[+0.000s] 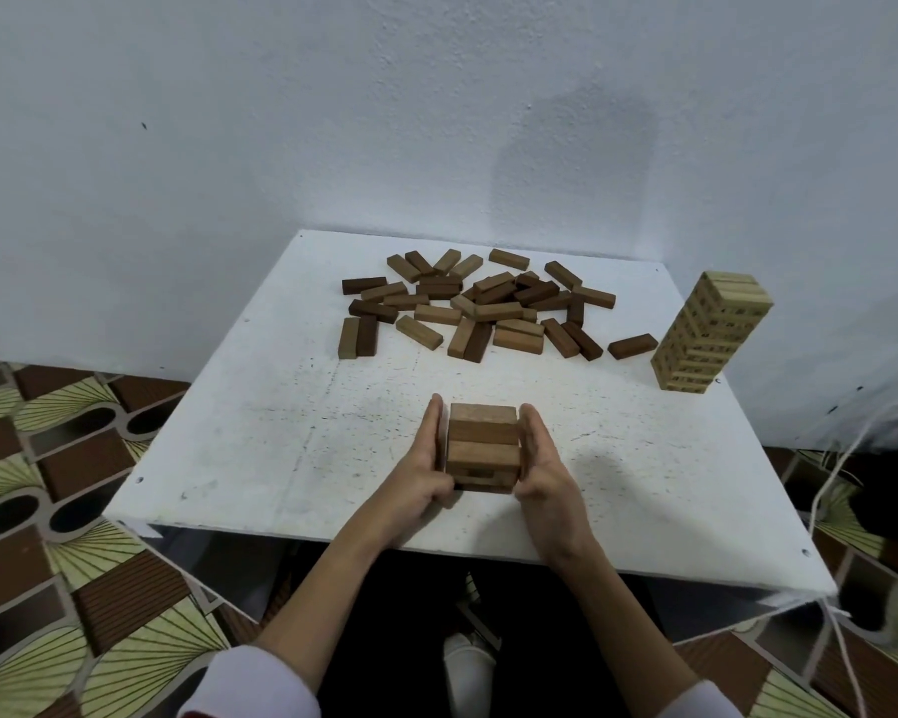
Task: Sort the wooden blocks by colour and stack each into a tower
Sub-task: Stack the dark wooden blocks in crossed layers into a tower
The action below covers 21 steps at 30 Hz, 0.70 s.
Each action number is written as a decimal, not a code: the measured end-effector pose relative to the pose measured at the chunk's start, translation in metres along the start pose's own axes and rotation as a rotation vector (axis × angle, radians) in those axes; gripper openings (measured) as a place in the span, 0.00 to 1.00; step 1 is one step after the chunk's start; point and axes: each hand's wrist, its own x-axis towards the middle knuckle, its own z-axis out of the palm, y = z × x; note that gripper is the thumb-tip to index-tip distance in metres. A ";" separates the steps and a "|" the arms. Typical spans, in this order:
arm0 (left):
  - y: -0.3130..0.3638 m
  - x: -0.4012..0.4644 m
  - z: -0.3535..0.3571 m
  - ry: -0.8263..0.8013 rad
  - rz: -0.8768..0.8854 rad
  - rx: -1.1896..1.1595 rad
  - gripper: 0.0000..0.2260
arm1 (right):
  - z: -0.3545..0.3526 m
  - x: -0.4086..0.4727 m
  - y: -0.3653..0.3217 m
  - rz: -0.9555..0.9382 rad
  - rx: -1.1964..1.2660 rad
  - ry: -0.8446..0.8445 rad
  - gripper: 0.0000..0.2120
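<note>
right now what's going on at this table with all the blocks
A person is building a short tower of mid-brown blocks near the front of the white table, pressing its sides square with the left hand and right hand, fingers straight. A finished tall tower of pale blocks stands at the right edge. A loose pile of mid-brown and dark-brown blocks still lies unsorted at the back of the table.

No text could be read anywhere. The pale tower (708, 334) at the right edge of the counter (281, 432) bore small dark marks on the sides of its blocks, possibly printed numbers, but they were too small and blurred to make out.
</note>
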 end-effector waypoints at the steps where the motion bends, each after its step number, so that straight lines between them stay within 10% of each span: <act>1: 0.002 -0.002 -0.004 0.030 0.016 -0.001 0.46 | -0.003 -0.001 -0.005 -0.014 -0.001 0.030 0.46; 8: 0.027 0.026 -0.066 0.670 0.312 0.396 0.27 | -0.020 0.044 -0.073 -0.165 -0.237 0.144 0.13; 15: 0.030 0.065 -0.112 0.591 0.359 1.328 0.25 | 0.037 0.115 -0.120 -0.066 -1.007 -0.267 0.15; 21: 0.027 0.069 -0.114 0.595 0.387 1.304 0.22 | 0.074 0.167 -0.103 -0.036 -1.394 -0.381 0.14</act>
